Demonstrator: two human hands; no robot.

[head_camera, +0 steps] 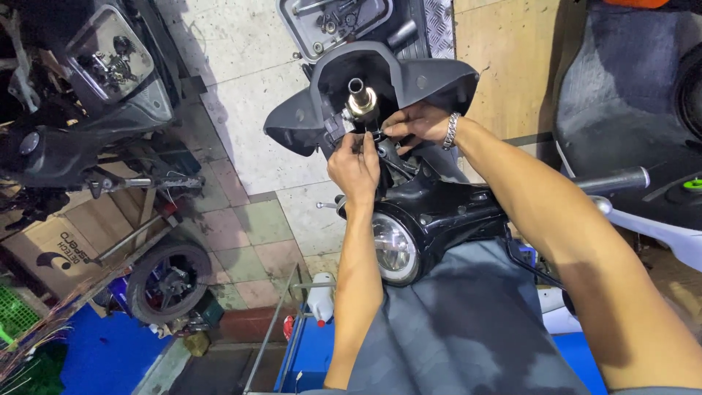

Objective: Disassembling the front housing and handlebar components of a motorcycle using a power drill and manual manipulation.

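Head view: both hands (354, 165) (413, 123) pinch small black connector (374, 134) beside steering stem (360, 99).

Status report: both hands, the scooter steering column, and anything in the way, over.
Left hand and right hand pinching a small black part beside the steering stem. Black handlebar cover surrounds it. Headlight below, untouched.

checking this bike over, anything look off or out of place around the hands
Yes: the scooter's front panel is off, baring the steering stem. Both hands, left and right, pinch a small black part there.
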